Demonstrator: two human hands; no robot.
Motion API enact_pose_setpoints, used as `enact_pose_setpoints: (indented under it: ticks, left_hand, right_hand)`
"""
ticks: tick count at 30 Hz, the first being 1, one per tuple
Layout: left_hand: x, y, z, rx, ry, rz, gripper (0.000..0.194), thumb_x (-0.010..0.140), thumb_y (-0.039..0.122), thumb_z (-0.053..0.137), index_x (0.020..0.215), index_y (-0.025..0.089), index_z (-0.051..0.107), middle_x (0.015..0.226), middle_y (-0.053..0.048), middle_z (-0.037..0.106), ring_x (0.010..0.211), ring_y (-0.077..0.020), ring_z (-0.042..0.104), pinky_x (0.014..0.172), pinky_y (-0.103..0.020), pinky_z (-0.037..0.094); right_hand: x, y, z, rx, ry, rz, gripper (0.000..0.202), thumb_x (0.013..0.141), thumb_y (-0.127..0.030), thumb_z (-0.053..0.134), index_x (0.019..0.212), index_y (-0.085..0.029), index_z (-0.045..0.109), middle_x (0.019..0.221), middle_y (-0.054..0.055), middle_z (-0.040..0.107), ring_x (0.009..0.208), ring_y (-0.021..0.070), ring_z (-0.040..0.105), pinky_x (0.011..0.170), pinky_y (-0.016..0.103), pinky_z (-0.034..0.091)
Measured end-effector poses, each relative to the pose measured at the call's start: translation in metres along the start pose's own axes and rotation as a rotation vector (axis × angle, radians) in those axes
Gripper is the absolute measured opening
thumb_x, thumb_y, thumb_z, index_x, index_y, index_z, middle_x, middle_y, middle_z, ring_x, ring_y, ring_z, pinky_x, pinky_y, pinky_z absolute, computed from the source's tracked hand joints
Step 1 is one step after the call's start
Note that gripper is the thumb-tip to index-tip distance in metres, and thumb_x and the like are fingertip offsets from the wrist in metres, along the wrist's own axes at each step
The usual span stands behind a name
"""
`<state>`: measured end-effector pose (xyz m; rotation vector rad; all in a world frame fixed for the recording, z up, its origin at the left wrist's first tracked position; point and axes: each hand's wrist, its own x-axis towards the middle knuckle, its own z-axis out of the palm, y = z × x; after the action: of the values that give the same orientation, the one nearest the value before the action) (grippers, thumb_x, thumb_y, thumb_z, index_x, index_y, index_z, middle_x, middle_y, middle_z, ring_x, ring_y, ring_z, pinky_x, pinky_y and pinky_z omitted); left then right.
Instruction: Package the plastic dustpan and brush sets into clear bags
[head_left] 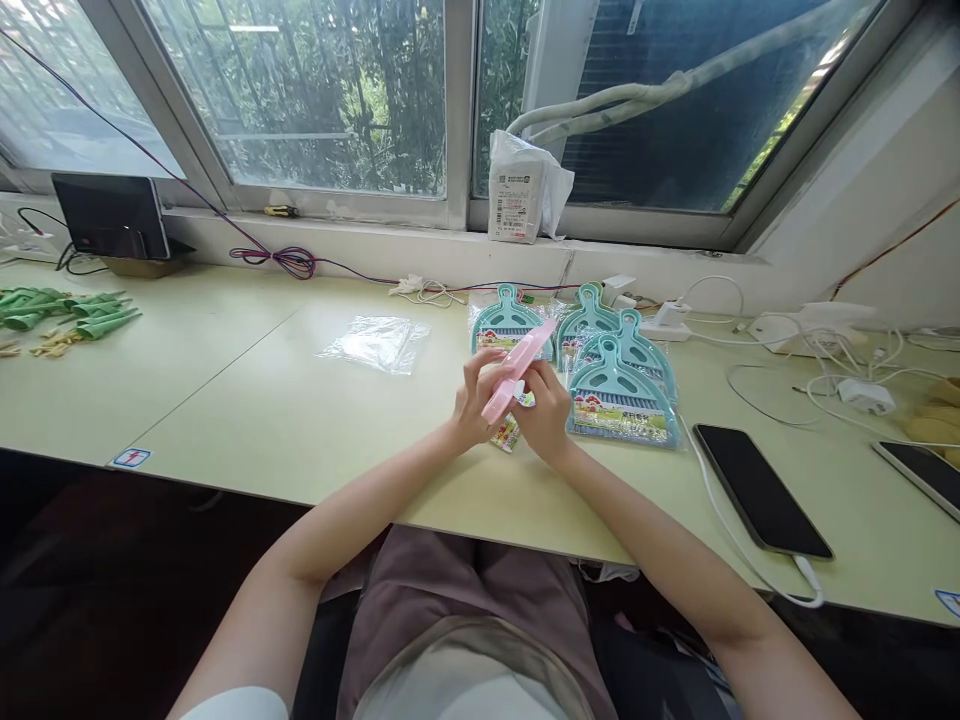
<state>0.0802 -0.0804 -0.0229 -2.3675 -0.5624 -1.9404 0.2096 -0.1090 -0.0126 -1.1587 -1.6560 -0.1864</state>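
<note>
Both hands hold a pink plastic piece (517, 372), tilted and seen nearly edge-on, so its full shape is hidden. My left hand (476, 400) has its fingers closed round the left side. On the right side, my right hand (546, 410) grips it too. A small printed card (507, 434) with bright colours shows below the piece, between the hands. Just beyond and to the right lie several teal dustpan-and-brush sets (622, 395) in clear bags with printed labels. Left of the hands rests a pile of clear plastic bags (379, 343).
A black phone (761, 490) on a white cable lies at the right, with another phone (922, 475) beyond it. White chargers and cables (847, 350) tangle at the back right. Green wrapped items (71, 310) and a tablet (112, 217) stand at the left.
</note>
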Motion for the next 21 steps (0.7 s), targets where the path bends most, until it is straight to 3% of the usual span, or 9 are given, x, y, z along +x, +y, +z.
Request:
enact_pose_setpoints:
  ticks: [3, 6, 9, 13, 18, 21]
  left_hand:
    - [0.002, -0.001, -0.004, 0.002, -0.068, -0.007, 0.044, 0.097, 0.051, 0.032, 0.134, 0.028, 0.039, 0.134, -0.015, 0.040, 0.126, -0.0270, 0.050, 0.094, -0.043, 0.050]
    - [0.005, -0.006, -0.008, 0.026, -0.150, 0.028, 0.049, 0.097, 0.055, 0.029, 0.135, 0.027, 0.042, 0.136, -0.016, 0.044, 0.126, -0.0263, 0.052, 0.090, -0.040, 0.052]
    - [0.008, -0.012, -0.011, 0.064, -0.131, 0.138, 0.046, 0.097, 0.051, 0.035, 0.135, 0.027, 0.046, 0.131, -0.014, 0.053, 0.125, -0.0247, 0.052, 0.095, -0.040, 0.050]
    - [0.011, -0.018, -0.013, 0.070, -0.104, 0.210, 0.043, 0.097, 0.044, 0.040, 0.136, 0.026, 0.046, 0.129, -0.013, 0.058, 0.125, -0.0233, 0.052, 0.098, -0.040, 0.049]
    - [0.013, -0.031, -0.023, 0.179, -0.156, 0.183, 0.042, 0.094, 0.053, 0.037, 0.120, 0.026, 0.056, 0.125, -0.011, 0.062, 0.122, -0.0242, 0.054, 0.107, -0.045, 0.039]
    - [0.012, -0.044, -0.031, 0.214, -0.171, 0.194, 0.039, 0.093, 0.055, 0.038, 0.111, 0.027, 0.058, 0.118, -0.008, 0.066, 0.116, -0.0228, 0.058, 0.109, -0.046, 0.035]
  right_hand:
    - [0.001, 0.002, 0.000, 0.085, 0.007, 0.024, 0.007, 0.083, -0.029, 0.059, 0.082, -0.022, 0.061, 0.083, 0.003, 0.060, 0.062, 0.0134, 0.053, 0.059, 0.027, 0.044]
    - [0.008, 0.001, -0.003, 0.170, -0.082, 0.042, 0.008, 0.078, -0.024, 0.061, 0.086, -0.022, 0.062, 0.089, 0.003, 0.060, 0.062, 0.0125, 0.053, 0.057, 0.027, 0.046]
    - [0.016, -0.002, -0.005, 0.262, -0.179, 0.080, 0.017, 0.072, -0.022, 0.063, 0.090, -0.023, 0.062, 0.094, 0.004, 0.060, 0.062, 0.0119, 0.053, 0.058, 0.028, 0.049]
    - [0.023, -0.004, -0.006, 0.437, -0.212, 0.145, 0.019, 0.068, -0.021, 0.065, 0.086, -0.023, 0.062, 0.093, 0.003, 0.059, 0.063, 0.0120, 0.057, 0.061, 0.030, 0.055]
    - [0.022, -0.002, -0.004, 0.569, -0.249, 0.229, 0.016, 0.064, -0.024, 0.070, 0.079, -0.022, 0.063, 0.093, 0.002, 0.059, 0.063, 0.0116, 0.058, 0.058, 0.029, 0.057]
    - [0.020, -0.003, -0.003, 0.581, -0.258, 0.189, 0.010, 0.069, -0.026, 0.068, 0.077, -0.022, 0.063, 0.091, 0.001, 0.058, 0.063, 0.0106, 0.058, 0.057, 0.028, 0.056]
